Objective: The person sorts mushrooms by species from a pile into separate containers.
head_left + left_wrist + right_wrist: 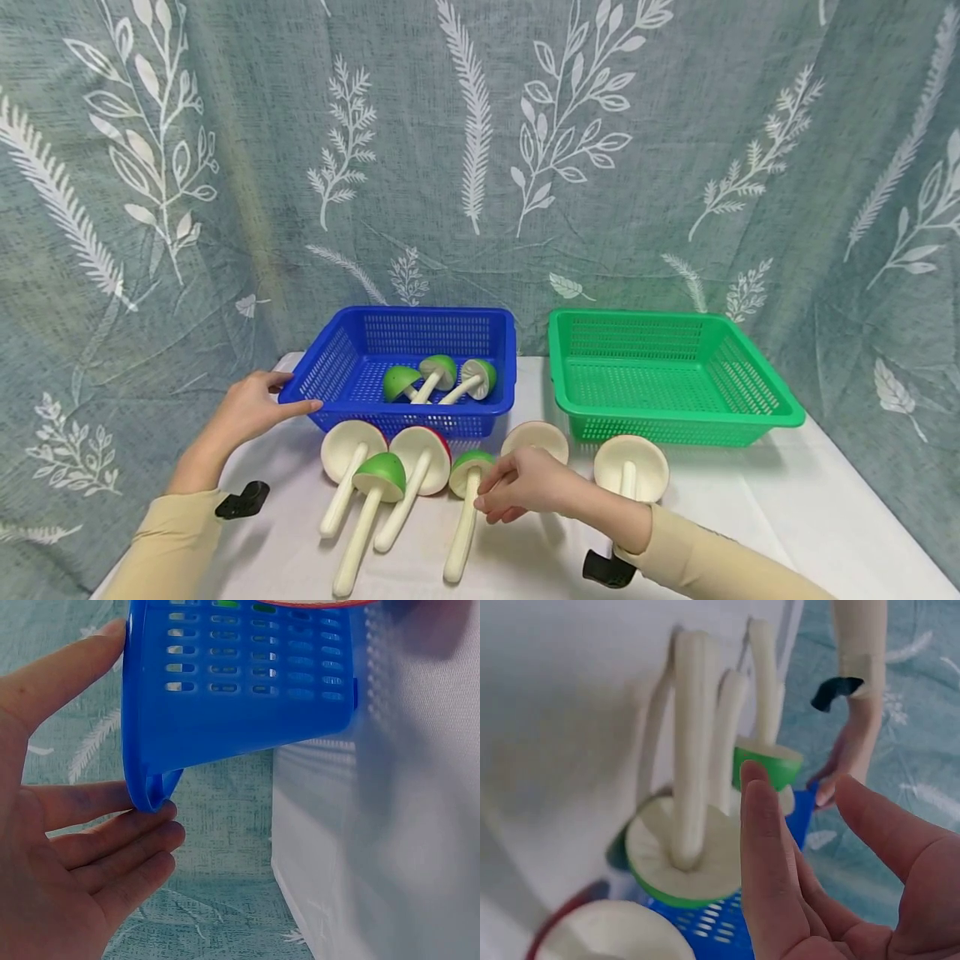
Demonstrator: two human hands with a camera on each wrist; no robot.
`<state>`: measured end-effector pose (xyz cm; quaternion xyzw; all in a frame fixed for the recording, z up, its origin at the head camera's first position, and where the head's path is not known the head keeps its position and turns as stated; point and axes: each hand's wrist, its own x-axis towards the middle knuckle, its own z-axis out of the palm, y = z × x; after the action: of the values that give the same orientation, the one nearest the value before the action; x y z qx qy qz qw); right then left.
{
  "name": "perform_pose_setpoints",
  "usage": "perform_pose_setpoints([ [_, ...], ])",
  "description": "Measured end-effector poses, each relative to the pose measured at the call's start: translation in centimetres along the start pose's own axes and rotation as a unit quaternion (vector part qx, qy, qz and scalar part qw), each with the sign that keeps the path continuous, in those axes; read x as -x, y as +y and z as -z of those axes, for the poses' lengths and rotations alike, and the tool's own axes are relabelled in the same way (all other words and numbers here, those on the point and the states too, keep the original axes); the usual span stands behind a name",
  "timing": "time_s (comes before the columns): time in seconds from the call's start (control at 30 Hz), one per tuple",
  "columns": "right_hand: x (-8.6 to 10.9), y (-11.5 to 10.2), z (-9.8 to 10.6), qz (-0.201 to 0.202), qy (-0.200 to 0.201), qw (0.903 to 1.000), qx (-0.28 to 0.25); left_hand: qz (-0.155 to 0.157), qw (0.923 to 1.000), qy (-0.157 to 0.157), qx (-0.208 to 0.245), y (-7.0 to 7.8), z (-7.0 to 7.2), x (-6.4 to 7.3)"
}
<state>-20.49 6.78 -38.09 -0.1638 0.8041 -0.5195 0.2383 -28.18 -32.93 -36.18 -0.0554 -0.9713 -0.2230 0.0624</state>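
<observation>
My left hand holds the left front corner of the blue basket, thumb on the front rim and fingers at the side rim. Over the table hovers my right hand, fingers extended, beside a green-capped toy mushroom. In the right wrist view its thumb stands apart from the fingers, nothing between them. Another green-capped mushroom lies between two red-capped mushrooms near the basket. Three green-capped mushrooms lie inside the basket. A pale-undersided mushroom is partly hidden behind my right hand.
A green basket with nothing in it stands right of the blue one. Another pale-undersided mushroom lies before it, partly covered by my right forearm. A patterned curtain hangs behind the white-covered table.
</observation>
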Motion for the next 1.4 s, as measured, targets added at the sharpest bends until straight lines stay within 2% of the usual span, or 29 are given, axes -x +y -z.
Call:
perform_pose_setpoints([
  [0.27, -0.2, 1.4, -1.1, -0.028, 0.012, 0.999, 0.032, 0.003, 1.0, -0.001, -0.001, -0.1, 0.1, 0.2],
  [0.53, -1.2, 2.6, -1.8, -0.056, 0.002, 0.9982, 0.018, -0.002, 1.0, 0.003, 0.001, 0.2, 0.1, 0.0],
  [0.7, -1.9, 3.1, -2.3, -0.056, 0.0, 0.998, 0.028, -0.004, 1.0, 0.006, 0.0, 0.0, 0.0, 0.0],
  [1.03, -2.9, 3.5, -2.9, -0.04, 0.034, 0.9964, 0.066, -0.002, 1.0, 0.003, -0.003, -0.1, 0.0, 0.0],
  [1.4, -3.3, 3.4, -3.2, -0.069, 0.037, 0.9969, 0.001, -0.001, 1.0, 0.0, 0.0, 0.1, 0.1, 0.1],
])
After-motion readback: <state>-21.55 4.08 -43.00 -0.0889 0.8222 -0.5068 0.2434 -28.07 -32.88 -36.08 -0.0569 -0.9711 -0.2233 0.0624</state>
